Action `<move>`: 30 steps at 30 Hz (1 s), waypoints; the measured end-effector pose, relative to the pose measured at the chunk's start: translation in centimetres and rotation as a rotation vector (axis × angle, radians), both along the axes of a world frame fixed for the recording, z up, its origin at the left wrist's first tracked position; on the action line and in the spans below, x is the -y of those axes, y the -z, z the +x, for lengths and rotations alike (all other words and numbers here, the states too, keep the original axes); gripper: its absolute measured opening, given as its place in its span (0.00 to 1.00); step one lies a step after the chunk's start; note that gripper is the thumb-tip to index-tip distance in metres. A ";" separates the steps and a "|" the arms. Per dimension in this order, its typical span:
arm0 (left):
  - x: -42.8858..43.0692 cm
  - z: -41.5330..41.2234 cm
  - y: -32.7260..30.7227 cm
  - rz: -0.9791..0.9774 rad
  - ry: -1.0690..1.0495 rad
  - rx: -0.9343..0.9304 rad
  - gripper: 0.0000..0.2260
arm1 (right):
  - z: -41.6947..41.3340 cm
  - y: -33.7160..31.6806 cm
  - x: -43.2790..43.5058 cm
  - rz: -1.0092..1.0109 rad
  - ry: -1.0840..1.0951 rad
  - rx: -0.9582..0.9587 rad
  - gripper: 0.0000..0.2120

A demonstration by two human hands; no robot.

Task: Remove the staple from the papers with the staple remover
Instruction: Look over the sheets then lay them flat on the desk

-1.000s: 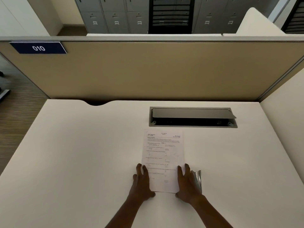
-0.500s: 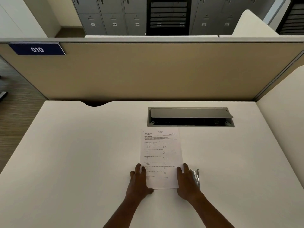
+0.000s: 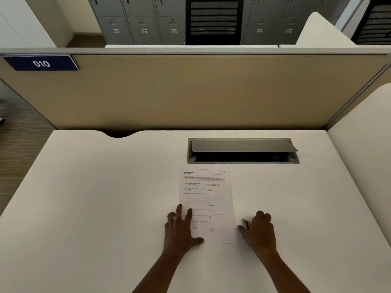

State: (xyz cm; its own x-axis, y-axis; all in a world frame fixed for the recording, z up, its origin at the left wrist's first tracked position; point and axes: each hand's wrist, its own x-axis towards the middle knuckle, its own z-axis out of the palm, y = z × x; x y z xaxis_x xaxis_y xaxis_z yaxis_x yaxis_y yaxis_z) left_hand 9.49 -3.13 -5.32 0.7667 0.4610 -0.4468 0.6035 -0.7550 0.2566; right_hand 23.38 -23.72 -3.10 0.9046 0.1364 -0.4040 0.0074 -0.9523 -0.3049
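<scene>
- The left hand [image 3: 182, 229] lies flat on the papers [image 3: 206, 193], fingers straight and spread. It presses down their near left corner, with its thumb along their near edge.
- The right hand [image 3: 259, 231] is just right of the papers, near their near right corner and off the sheet. Its fingers are curled over the staple remover [image 3: 246, 224] with the thumb on the papers' side, so it seems to grip the tool. Whether the tool has left the bench [image 3: 84, 208] I cannot tell.
- Only a sliver of the staple remover shows, a shiny metal edge between thumb and knuckles, just beside the papers' right edge.
- It looks small, stiff and light, and its polished metal is probably slippery. A pinch across its two sides, jaws left free to point ahead, would suit it.
- The papers are thin and limp and would slide or buckle if pulled. A flat palm close to the staple should hold them better than one at the near end.
- There is a faint mark at the papers' far left corner, but it is too small to call a staple. If it is one, it sits at the end away from both hands, and the tool must travel up and across the sheet.
- Just beyond the papers' far edge a grey cable hatch [image 3: 243, 150] is let into the bench, lid tilted open.
- Farther beyond stands a tan partition [image 3: 190, 92] with a blue plate reading 010 [image 3: 41, 63], well left of the papers. Grey lockers [image 3: 143, 22] show behind it.
</scene>
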 end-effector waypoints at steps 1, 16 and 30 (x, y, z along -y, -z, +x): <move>0.1 0.4 0.0 0.005 0.014 -0.002 0.47 | -0.1 0.3 0.2 0.012 0.029 -0.015 0.28; 0.3 2.0 0.4 -0.033 0.032 -0.091 0.40 | 3.3 1.8 -3.4 0.085 0.045 0.147 0.13; -0.1 1.8 0.8 -0.030 0.036 -0.083 0.40 | 0.1 3.8 -1.2 0.210 0.138 0.197 0.09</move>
